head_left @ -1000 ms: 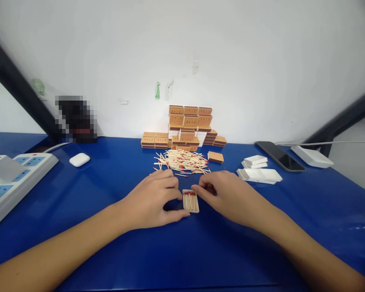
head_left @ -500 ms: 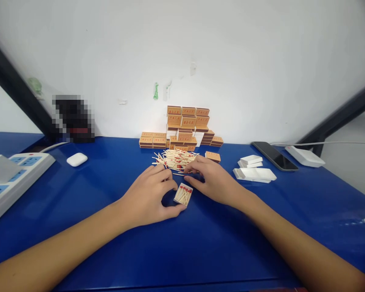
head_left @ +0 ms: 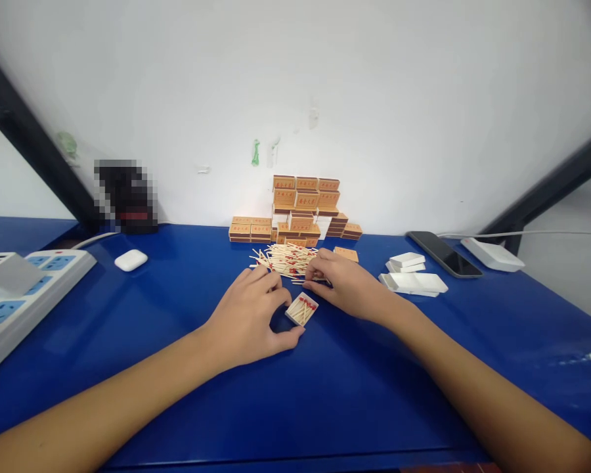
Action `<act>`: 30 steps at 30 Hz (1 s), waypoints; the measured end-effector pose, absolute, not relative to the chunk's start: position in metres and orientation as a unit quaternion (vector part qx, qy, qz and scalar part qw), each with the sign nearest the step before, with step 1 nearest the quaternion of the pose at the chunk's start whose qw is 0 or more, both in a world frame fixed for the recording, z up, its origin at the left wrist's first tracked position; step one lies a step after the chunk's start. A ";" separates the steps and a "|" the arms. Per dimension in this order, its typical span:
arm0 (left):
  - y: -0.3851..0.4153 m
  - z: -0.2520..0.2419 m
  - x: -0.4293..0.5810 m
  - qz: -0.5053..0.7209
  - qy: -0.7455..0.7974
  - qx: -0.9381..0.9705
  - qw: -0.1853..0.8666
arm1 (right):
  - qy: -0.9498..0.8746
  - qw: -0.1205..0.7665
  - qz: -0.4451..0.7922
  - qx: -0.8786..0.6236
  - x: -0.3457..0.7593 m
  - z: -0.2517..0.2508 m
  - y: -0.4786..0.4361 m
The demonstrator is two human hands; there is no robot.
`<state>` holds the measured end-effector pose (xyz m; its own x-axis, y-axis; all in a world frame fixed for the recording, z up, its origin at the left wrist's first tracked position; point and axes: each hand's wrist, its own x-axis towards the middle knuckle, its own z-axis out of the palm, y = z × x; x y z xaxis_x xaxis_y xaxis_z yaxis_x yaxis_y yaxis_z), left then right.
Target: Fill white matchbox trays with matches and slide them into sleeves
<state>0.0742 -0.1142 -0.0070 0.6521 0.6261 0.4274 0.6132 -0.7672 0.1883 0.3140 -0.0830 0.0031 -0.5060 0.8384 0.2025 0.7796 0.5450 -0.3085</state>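
My left hand (head_left: 256,314) curves around a small white matchbox tray (head_left: 294,317), its thumb at the near corner and its index finger at the far left edge. Inside the tray lie several matches (head_left: 304,310) with red heads toward the far side. Over the right front of a loose match pile (head_left: 283,258), my right hand (head_left: 347,284) has thumb and index finger drawn together. Pale matchsticks show between these fingers; how many is hidden. An orange matchbox (head_left: 346,253) lies just behind the right hand.
Stacked orange matchboxes (head_left: 306,199) stand against the wall behind the pile. White trays (head_left: 414,282), a phone (head_left: 443,253) and a white box (head_left: 492,254) lie right. A power strip (head_left: 34,282) and white earbud case (head_left: 131,260) are left.
The tray has turned clockwise and shifted slightly right under my left hand. My right thumb and index finger have closed together at the pile. The camera view has shifted a little.
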 end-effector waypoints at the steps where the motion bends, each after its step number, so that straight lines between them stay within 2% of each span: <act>1: -0.115 -0.007 0.075 0.242 0.342 0.908 0.013 | -0.861 0.166 0.088 -0.472 0.314 0.003 -0.083; 13: -0.114 -0.009 0.077 0.245 0.350 0.904 0.011 | -0.868 0.099 0.115 -0.473 0.309 0.014 -0.086; 19: -0.113 -0.007 0.071 0.242 0.349 0.905 0.026 | -0.878 0.135 0.106 -0.447 0.316 0.035 -0.108; 26: -0.110 -0.004 0.072 0.233 0.345 0.909 0.032 | -0.913 0.048 -0.026 -0.403 0.292 0.022 -0.128; 30: -0.109 -0.002 0.070 0.244 0.329 0.912 0.034 | -0.905 0.077 -0.005 -0.418 0.300 0.028 -0.124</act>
<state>0.0702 -0.1090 -0.0020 0.6651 0.6162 0.4220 0.5832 -0.7814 0.2219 0.2998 -0.1242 0.0281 -0.6393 0.7555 0.1436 0.7571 0.6510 -0.0547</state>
